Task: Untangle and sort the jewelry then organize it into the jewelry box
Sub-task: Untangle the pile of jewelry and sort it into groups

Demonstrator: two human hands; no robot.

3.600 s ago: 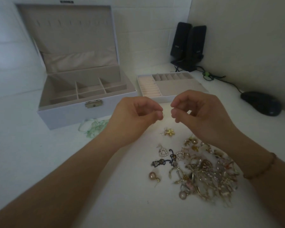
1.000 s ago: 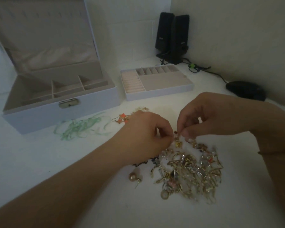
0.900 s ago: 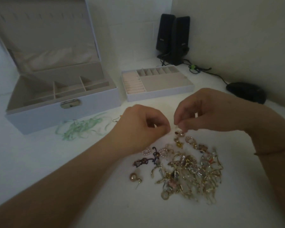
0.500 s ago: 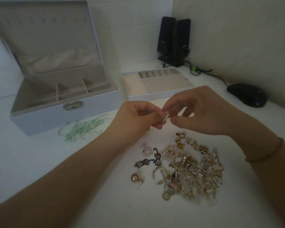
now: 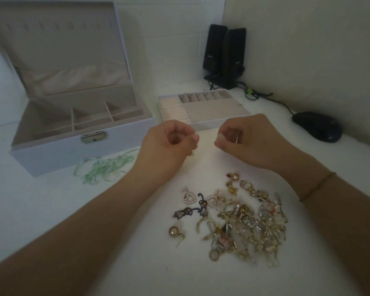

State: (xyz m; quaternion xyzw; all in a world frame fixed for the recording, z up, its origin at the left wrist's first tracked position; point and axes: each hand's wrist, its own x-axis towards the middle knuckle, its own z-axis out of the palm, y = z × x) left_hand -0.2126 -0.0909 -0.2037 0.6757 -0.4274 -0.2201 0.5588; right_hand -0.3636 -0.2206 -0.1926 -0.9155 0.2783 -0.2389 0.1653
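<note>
Jewelry box [image 5: 51, 154] far left, lid up, compartments looking bare; green strands [image 5: 104, 167] just in front. Left hand [image 5: 169, 146] and right hand [image 5: 250, 142] raised apart, fingers curled, pinching something too small to identify. Jewelry pile [image 5: 244, 225] near right, tangled. Sorting barely begun, by appearance.

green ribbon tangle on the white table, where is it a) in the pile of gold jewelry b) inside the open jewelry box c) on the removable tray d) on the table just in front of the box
d: the tangle of pale green ribbon lies on the white table, just in front of the open grey jewelry box, outside it.
</note>
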